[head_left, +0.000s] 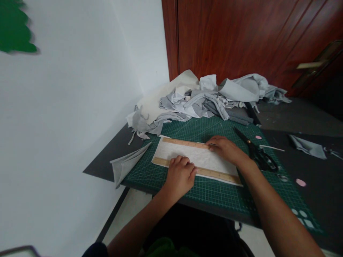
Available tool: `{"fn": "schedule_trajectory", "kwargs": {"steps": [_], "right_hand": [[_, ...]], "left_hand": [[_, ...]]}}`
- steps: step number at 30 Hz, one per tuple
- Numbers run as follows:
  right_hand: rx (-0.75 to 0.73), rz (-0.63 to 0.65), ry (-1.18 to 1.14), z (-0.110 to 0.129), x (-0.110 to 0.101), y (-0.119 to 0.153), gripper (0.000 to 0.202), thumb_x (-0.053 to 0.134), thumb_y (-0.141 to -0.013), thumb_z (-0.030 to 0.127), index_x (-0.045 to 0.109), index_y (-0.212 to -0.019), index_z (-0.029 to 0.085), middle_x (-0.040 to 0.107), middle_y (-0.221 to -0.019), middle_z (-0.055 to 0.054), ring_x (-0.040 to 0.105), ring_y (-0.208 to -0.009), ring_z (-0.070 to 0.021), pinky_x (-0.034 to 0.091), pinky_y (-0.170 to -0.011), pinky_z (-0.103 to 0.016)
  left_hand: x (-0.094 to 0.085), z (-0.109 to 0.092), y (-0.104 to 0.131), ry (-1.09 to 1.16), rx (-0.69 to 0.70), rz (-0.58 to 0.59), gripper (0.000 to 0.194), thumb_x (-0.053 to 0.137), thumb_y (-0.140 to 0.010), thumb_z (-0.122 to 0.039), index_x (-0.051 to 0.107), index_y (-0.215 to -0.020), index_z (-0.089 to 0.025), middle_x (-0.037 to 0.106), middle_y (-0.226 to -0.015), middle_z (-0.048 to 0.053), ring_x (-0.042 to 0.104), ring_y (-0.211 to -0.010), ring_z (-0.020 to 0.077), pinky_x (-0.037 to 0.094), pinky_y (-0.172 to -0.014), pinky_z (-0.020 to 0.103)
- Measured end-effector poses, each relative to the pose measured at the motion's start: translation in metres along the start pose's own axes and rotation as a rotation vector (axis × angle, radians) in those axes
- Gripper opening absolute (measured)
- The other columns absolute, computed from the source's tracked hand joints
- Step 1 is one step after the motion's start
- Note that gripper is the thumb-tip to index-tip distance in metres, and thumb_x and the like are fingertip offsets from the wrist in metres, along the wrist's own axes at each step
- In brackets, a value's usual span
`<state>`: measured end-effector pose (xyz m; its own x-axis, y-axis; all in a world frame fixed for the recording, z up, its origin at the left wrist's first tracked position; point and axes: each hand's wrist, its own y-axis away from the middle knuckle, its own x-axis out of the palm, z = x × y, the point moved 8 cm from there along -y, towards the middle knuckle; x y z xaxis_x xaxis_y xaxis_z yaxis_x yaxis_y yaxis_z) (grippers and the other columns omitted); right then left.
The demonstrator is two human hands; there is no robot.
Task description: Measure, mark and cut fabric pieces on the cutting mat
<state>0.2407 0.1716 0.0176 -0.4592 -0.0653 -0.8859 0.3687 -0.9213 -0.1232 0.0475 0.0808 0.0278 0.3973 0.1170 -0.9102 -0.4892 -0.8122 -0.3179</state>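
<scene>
A white fabric piece lies flat on the green cutting mat, with two wooden rulers across it. The near wooden ruler runs along the fabric's front edge. My left hand rests on this ruler, its fingers curled over it. Along the back edge lies the far wooden ruler. At that ruler's right end my right hand is closed, thumb and fingers together at the ruler and fabric edge; its fingertips are partly hidden. Black-handled scissors lie to the right of my right hand.
A heap of grey and white fabric scraps covers the back of the table. A folded grey cloth hangs over the left edge. Another grey cloth piece and a pink disc lie on the right. A wall and wooden door stand behind.
</scene>
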Motion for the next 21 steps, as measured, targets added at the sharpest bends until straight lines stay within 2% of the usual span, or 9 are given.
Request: {"fn": "schedule_trajectory", "kwargs": {"steps": [3,8,13,17,21], "right_hand": [[-0.004,0.001,0.026,0.005,-0.002,0.001,0.029,0.056,-0.095,0.016,0.078,-0.113,0.024,0.073,-0.12,-0.01,0.063,-0.115,-0.0262,0.046,-0.103,-0.038],[-0.106,0.007,0.015,0.023,-0.001,0.002,0.034,0.053,-0.095,0.01,0.078,-0.114,0.023,0.073,-0.123,-0.009,0.062,-0.119,-0.0262,0.045,-0.107,-0.04],[-0.035,-0.013,0.044,0.009,0.002,0.0,0.043,0.057,-0.094,0.012,0.07,-0.133,0.024,0.066,-0.137,-0.013,0.059,-0.127,-0.028,0.043,-0.111,-0.045],[-0.044,0.021,0.087,0.004,0.008,-0.001,0.041,0.055,-0.096,0.013,0.073,-0.13,0.027,0.064,-0.141,-0.012,0.056,-0.133,-0.0306,0.041,-0.113,-0.049],[-0.053,-0.001,0.077,0.004,0.007,0.001,0.041,0.056,-0.095,0.013,0.074,-0.129,0.027,0.065,-0.14,-0.012,0.058,-0.131,-0.0318,0.043,-0.112,-0.051]], "left_hand": [[0.0,0.0,0.0,0.0,-0.003,-0.009,0.012,0.065,-0.097,-0.029,0.074,-0.092,-0.023,0.068,-0.098,0.005,0.057,-0.101,0.0256,0.045,-0.088,0.045],[0.0,0.0,-0.001,-0.004,0.001,-0.01,0.012,0.066,-0.097,-0.029,0.074,-0.092,-0.022,0.067,-0.099,0.004,0.057,-0.101,0.0256,0.045,-0.088,0.044],[0.0,-0.002,-0.001,-0.017,0.014,0.006,0.012,0.065,-0.097,-0.029,0.073,-0.091,-0.022,0.067,-0.098,0.005,0.057,-0.1,0.0256,0.046,-0.088,0.044],[0.0,-0.002,-0.001,-0.028,0.017,0.005,0.012,0.066,-0.097,-0.028,0.073,-0.091,-0.021,0.067,-0.097,0.005,0.057,-0.099,0.0257,0.045,-0.088,0.044],[0.0,-0.002,-0.001,-0.029,0.023,-0.004,0.012,0.066,-0.097,-0.028,0.073,-0.091,-0.021,0.067,-0.098,0.005,0.057,-0.1,0.0256,0.045,-0.088,0.044]]}}
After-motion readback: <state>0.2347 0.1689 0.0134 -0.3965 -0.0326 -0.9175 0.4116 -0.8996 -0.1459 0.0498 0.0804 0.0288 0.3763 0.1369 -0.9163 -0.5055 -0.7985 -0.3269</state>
